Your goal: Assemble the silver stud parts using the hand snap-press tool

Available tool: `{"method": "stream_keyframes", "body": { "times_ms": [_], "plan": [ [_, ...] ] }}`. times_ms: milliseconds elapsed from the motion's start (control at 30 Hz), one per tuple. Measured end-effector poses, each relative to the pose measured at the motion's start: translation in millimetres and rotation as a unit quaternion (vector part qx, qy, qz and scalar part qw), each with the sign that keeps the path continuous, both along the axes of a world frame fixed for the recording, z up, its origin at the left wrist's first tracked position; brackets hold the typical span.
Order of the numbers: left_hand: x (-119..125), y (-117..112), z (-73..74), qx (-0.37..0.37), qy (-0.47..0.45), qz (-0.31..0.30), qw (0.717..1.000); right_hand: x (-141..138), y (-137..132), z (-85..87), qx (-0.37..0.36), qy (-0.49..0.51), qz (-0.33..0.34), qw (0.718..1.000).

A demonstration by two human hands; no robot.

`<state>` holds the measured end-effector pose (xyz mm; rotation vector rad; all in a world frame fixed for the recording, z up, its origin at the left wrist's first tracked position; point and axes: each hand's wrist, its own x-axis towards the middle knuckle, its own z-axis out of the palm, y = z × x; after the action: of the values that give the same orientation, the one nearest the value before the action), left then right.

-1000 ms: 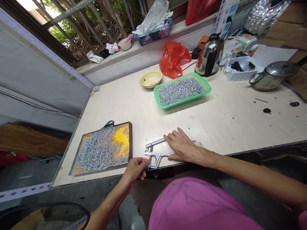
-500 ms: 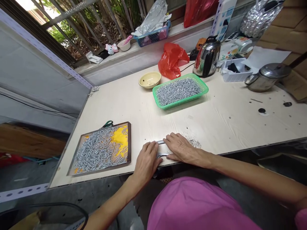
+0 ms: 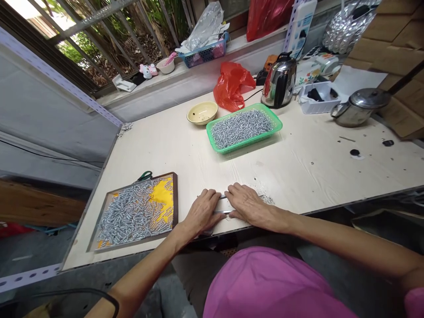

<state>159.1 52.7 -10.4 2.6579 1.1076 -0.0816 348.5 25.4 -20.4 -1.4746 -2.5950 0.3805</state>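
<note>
At the table's front edge, my left hand (image 3: 202, 212) is closed on the left part of a narrow metal frame (image 3: 222, 212). Its fingertips lie on the far bar and its thumb on the near one. My right hand (image 3: 247, 206) grips the same frame from the right, fingers bent over it and thumb at the near bar. Two parallel silvery bars show between the hands; the ends are hidden under them. Left of my left hand lies a shallow tray (image 3: 175, 198) with a brown edge, holding many small metal pins (image 3: 127, 216) on a yellow bottom.
Behind the hands stands a green plastic basket (image 3: 247, 144) full of similar pins. A cream bowl (image 3: 202, 115), red plastic bag (image 3: 232, 88) and steel kettle (image 3: 280, 81) stand farther back. Green-handled scissors (image 3: 145, 176) lie behind the tray. Small debris (image 3: 267, 200) is beside my right hand.
My left hand has turned and settled flatter over the frame. The near bar, tilted before, now lies level and parallel to the far one. The view has shifted slightly.
</note>
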Motion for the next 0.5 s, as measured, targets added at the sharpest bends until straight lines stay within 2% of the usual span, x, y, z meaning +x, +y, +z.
{"method": "stream_keyframes", "body": {
  "times_ms": [333, 500],
  "plan": [
    [-3.6, 8.1, -10.1, 0.015, -0.015, 0.063, 0.998, -11.4, 34.4, -9.3, -0.007, 0.012, 0.054, 0.998],
    [-3.0, 6.7, -12.4, 0.03, -0.02, 0.091, 0.995, -13.9, 37.5, -9.1, 0.002, 0.004, 0.051, 0.999]
  ]
}}
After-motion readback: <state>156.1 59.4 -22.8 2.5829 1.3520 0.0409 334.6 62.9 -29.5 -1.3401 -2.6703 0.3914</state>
